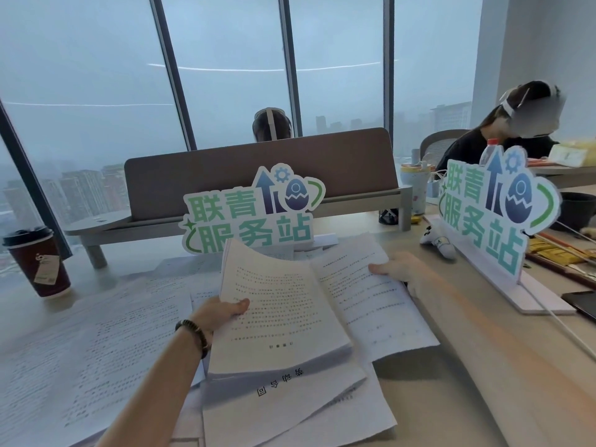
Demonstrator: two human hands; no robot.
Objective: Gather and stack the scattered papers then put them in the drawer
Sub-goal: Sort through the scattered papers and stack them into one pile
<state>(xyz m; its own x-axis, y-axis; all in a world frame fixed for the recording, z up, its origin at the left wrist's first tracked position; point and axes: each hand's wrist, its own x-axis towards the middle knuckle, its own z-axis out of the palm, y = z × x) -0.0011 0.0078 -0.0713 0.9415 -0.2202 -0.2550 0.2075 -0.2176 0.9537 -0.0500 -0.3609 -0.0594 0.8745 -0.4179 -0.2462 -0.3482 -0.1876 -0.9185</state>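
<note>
My left hand [222, 312], with a bead bracelet on its wrist, grips the left edge of a thick stack of printed papers [277, 314] lifted off the desk. Beside it my right hand [398, 269] holds another sheaf of papers [361, 288] by its right edge, tilted against the stack. Under both lie more loose sheets [290, 401], one with large printed characters. Many scattered papers [96, 333] cover the desk to the left. No drawer is in view.
A dark red coffee cup [40, 262] stands at the far left. Two green-and-blue standing signs [251, 214] [490, 217] rise behind and to the right of the papers. A phone [580, 303], a white cable and snack packets lie right. Two people sit beyond a desk divider [258, 175].
</note>
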